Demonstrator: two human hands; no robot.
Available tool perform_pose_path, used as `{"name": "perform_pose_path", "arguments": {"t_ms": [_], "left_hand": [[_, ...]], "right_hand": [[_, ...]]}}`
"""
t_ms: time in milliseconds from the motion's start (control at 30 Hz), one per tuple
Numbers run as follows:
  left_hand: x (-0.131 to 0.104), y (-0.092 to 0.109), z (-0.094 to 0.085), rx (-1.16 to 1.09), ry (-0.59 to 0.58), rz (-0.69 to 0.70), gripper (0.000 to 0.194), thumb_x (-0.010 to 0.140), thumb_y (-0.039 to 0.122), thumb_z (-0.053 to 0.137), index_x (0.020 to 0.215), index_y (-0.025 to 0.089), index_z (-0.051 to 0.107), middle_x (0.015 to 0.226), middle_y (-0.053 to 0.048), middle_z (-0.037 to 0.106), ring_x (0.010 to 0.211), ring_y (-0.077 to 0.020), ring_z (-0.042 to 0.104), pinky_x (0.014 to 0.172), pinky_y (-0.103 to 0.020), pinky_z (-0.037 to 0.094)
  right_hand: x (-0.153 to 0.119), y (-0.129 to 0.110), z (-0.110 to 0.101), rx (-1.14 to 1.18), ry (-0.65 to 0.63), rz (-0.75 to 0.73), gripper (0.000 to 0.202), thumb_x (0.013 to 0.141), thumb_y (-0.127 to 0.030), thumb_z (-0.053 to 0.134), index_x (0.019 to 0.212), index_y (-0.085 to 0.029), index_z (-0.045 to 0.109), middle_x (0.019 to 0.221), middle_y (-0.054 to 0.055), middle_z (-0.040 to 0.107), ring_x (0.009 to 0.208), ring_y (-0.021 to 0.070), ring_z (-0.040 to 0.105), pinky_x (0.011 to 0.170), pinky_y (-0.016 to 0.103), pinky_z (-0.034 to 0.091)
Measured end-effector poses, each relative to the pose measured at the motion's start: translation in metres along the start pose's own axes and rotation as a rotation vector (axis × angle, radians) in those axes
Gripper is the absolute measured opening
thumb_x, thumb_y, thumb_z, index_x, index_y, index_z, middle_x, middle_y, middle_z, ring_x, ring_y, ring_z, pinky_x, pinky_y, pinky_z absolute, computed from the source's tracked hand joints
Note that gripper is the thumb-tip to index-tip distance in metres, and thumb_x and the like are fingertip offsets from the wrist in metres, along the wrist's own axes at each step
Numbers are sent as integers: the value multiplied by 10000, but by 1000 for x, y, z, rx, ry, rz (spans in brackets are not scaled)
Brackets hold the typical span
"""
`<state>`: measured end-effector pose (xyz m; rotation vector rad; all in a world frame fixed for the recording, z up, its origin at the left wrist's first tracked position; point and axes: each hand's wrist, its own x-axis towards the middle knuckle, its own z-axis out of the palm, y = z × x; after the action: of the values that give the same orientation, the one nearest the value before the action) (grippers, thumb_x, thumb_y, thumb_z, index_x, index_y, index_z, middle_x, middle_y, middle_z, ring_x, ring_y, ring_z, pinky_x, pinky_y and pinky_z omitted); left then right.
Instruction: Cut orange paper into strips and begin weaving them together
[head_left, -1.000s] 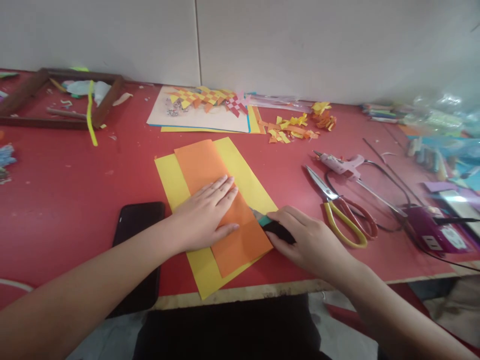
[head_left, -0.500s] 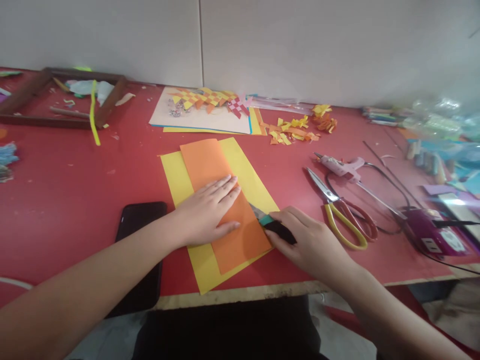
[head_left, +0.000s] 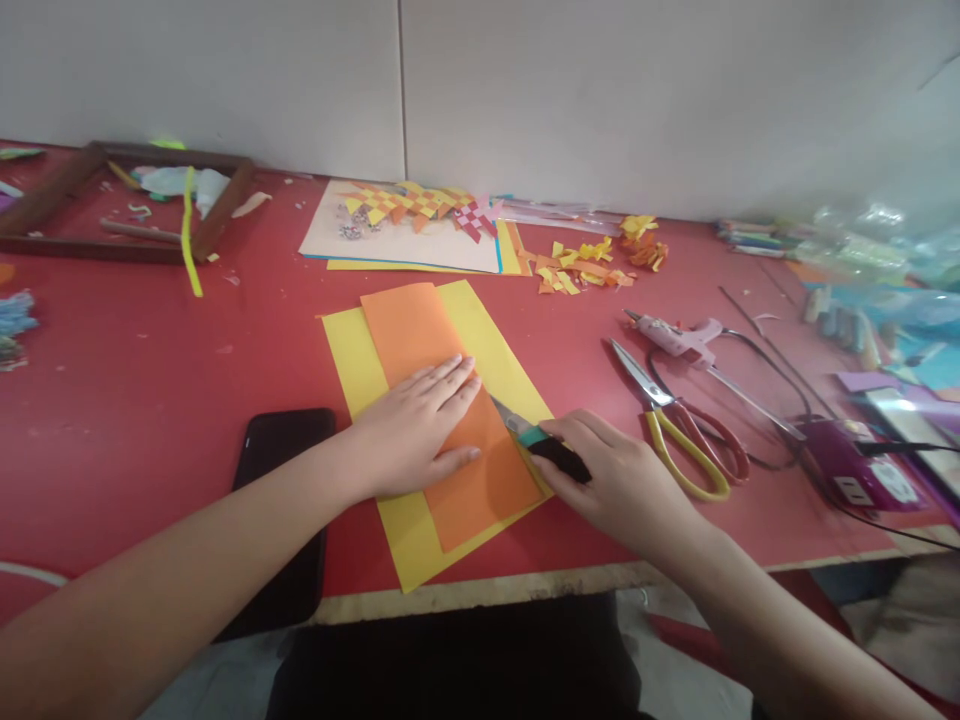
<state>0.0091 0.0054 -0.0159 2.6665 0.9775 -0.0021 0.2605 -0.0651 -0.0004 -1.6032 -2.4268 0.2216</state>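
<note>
**Q:** Go, left to right. Clock's centred on the orange sheet. Far left?

**A:** Wooden frame at ten, phone at eight. Both off the paper, probably just parked.

**Q:** Your left hand?

**A:** Flat on the orange, fingers stretched, thumb apart, gripping nothing. Pressing down, I'd say, so nothing slips.

**Q:** And the sheet itself?

**A:** On top of the yellow sheet, near my edge of the red desk, far end leaning to eleven. Yellow likely serves as backing.

**Q:** Your right hand?

**A:** Between three and four, fingers wrapped round the black-and-teal craft knife. Blade aims between ten and eleven, along the orange's right edge, presumably for guidance. Whether the tip's underneath, can't tell.

**Q:** Far right?

**A:** Scissors at three, glue gun just past two. Untouched, handy for my right side.
</note>
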Motion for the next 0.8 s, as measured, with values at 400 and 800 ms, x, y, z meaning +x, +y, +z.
{"name": "perform_pose_path", "arguments": {"t_ms": [400, 800], "left_hand": [[0, 0, 1, 0, -14, -17, 819, 977, 598, 384, 1558, 43, 225, 1646, -166, 133, 1534, -274, 93, 1238, -425, 142], [0, 0, 0, 15, -10, -7, 818, 977, 613, 361, 1557, 50, 233, 1643, -161, 137, 1530, -277, 126, 1228, -433, 174]], "right_hand": [[24, -3, 3, 8, -38, 32, 153, 920, -276, 550, 1024, -181, 611, 913, 64, 661, 787, 207, 677, 595, 279, 463], [24, 0, 4, -4, -45, 31, 148, 927, -289, 549, 1009, -178, 604, 912, 70, 665, 781, 209, 672, 587, 279, 447]]}}
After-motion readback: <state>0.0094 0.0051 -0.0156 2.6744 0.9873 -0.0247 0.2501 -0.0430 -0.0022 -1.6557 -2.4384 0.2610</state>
